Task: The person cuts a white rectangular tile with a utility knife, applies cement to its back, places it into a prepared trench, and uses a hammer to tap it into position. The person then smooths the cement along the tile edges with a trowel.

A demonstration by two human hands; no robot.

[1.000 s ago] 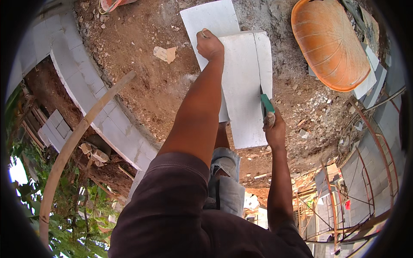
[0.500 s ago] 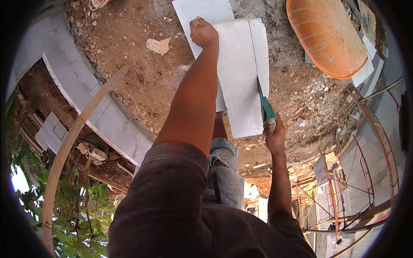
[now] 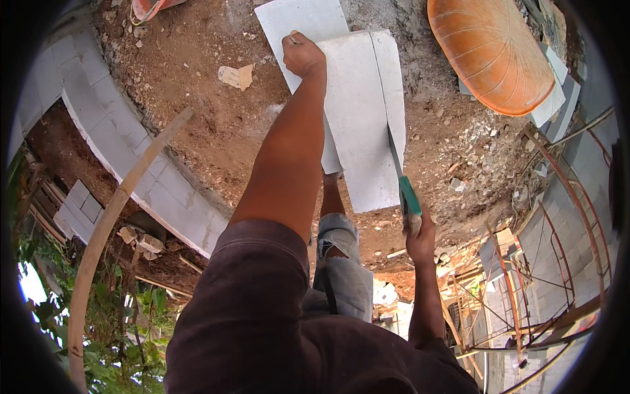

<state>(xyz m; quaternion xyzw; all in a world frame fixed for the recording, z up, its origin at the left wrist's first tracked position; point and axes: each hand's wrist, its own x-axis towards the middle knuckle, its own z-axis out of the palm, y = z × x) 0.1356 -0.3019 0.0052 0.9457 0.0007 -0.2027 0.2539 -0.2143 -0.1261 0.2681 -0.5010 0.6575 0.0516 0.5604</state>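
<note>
Dirt ground (image 3: 433, 157) spreads beneath both hands. Well off to the left of the left hand (image 3: 304, 54) curves a grey block wall (image 3: 108, 121), and well to the right of that same hand, beyond the white block, sits an orange tub (image 3: 499, 56).

The white block (image 3: 351, 111) lies between the two hands: just right of the left hand, and ahead and to the left of the right hand (image 3: 420, 238). It partly covers a pale slab (image 3: 308, 20), which shows ahead of and below the left hand. A narrow strip (image 3: 392, 88) of the block is marked off by a dark cut (image 3: 378, 69), running from the far edge to the saw.

The saw (image 3: 409, 195) reaches forward from the right hand, which is closed around its green handle, blade set in the cut. The left hand is bunched by the block's far left corner; its fingers are mostly hidden, so I cannot tell whether it grips the edge or just presses.

I judge the step in hand to be sawing lengthwise, with the cut's depth unclear. The next stroke would call for the blade kept in line and the block steadied beside the left hand.
</note>
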